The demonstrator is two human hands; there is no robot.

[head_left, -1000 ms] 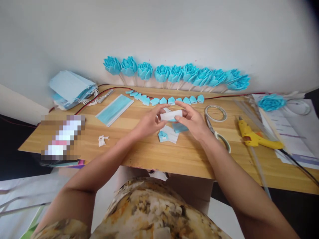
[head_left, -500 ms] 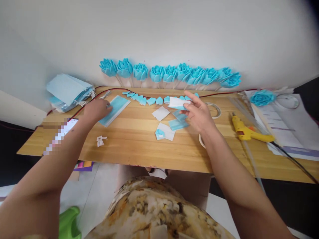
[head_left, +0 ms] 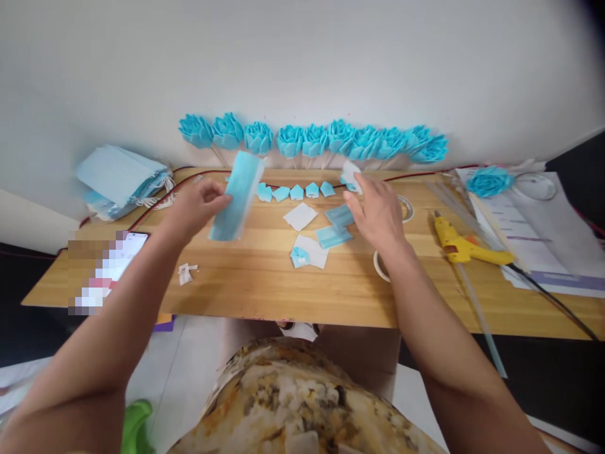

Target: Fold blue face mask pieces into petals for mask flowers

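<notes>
Pinching the near-left edge of a pleated blue strip (head_left: 242, 195), the left hand (head_left: 198, 205) is holding it at a slant above the wooden table (head_left: 246, 290), its thumb pressing narrowly against the material. Across from it, the right hand (head_left: 377, 211) is bringing its fingertips to a white-and-blue piece (head_left: 350, 174) at the right end of a row of folded blue pieces (head_left: 297, 192); whether those fingers are gripping it or merely touching it, I cannot tell. Between the hands, a white square (head_left: 300, 216) is lying flat, with two overlapping blue pieces (head_left: 334, 237) just to its right and a partly folded piece (head_left: 316, 252) nearer the body. Behind everything, blue flowers (head_left: 290, 140) on thin stems are leaning against the wall. A stack of masks (head_left: 123, 173) is resting at the far left, while small white scraps (head_left: 186, 273) are lying near the left forearm. On the right, a yellow glue gun (head_left: 458, 247) is lying beside printed papers (head_left: 543, 236).
</notes>
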